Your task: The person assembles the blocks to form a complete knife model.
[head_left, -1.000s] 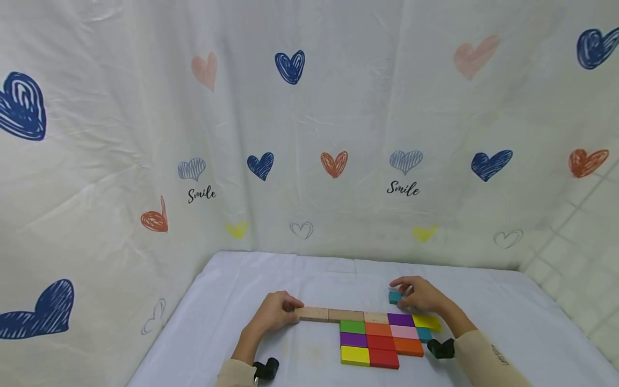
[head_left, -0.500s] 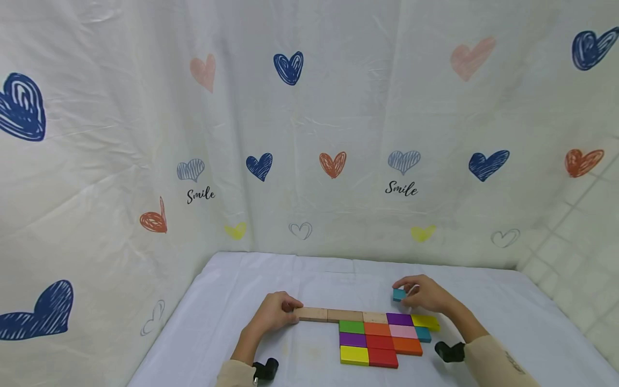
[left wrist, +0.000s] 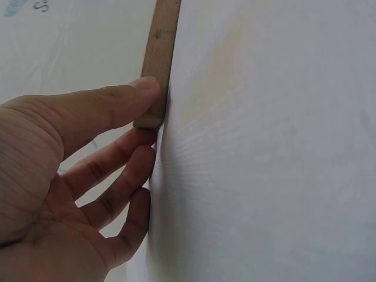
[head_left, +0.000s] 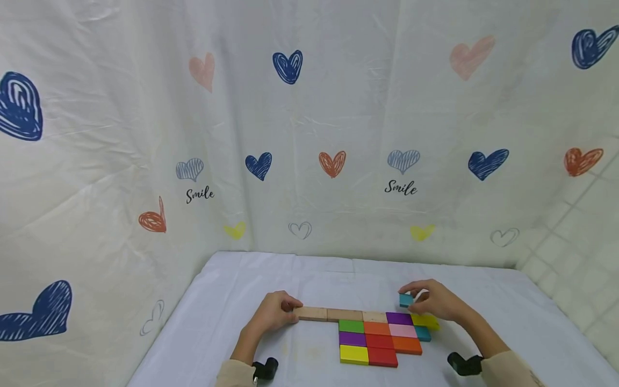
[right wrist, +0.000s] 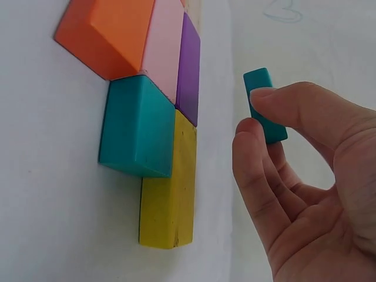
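Observation:
In the head view my left hand (head_left: pixel 274 312) is at the left end of a row of plain wooden blocks (head_left: pixel 344 315). Up close in the left wrist view, the thumb lies on the end wooden block (left wrist: pixel 160 64) and the index finger is at its end; the other fingers curl below. My right hand (head_left: pixel 437 301) pinches a small teal block (right wrist: pixel 268 108) between thumb and fingers, behind the row's right end. Below it, a yellow block (head_left: pixel 425 321) and a second teal block (right wrist: pixel 138 126) form the right edge of the coloured group.
Green (head_left: pixel 351 325), orange, pink, purple and red (head_left: pixel 382 357) blocks lie against each other in stepped rows, with a yellow one (head_left: pixel 354 355) at the front left corner. A white cloth covers the table (head_left: pixel 271 269); a heart-printed curtain (head_left: pixel 358 123) hangs behind it.
My right hand has moved a little to the right with the teal block, and its wrist has swung outward. My left hand and the laid blocks have stayed in place.

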{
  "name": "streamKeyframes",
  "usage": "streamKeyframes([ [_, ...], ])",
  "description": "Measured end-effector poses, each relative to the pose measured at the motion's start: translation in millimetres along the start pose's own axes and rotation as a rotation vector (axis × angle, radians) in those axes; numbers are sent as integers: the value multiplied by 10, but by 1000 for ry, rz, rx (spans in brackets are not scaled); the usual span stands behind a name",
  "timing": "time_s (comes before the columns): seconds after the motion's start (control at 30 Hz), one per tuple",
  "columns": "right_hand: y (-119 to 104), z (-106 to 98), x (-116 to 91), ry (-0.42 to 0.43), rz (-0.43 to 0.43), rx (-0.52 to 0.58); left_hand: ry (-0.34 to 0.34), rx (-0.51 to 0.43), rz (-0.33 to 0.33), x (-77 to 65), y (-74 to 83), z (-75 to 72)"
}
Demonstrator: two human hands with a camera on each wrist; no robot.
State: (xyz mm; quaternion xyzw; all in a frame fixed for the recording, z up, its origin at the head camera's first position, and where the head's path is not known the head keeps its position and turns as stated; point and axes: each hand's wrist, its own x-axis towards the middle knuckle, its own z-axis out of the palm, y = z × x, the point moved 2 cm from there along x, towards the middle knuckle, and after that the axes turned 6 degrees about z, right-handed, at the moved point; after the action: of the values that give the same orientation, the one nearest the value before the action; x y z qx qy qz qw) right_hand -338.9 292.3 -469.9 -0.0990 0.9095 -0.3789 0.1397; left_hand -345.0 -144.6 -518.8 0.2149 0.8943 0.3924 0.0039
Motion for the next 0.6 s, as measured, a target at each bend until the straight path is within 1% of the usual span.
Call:
streamKeyframes([
  [0.27, 5, 7, -152, -10, 11, 20, -1, 12, -4, 0, 5, 0],
  [0.6, 47, 78, -366, -49, 10, 49, -4, 25, -10, -3, 33, -5],
])
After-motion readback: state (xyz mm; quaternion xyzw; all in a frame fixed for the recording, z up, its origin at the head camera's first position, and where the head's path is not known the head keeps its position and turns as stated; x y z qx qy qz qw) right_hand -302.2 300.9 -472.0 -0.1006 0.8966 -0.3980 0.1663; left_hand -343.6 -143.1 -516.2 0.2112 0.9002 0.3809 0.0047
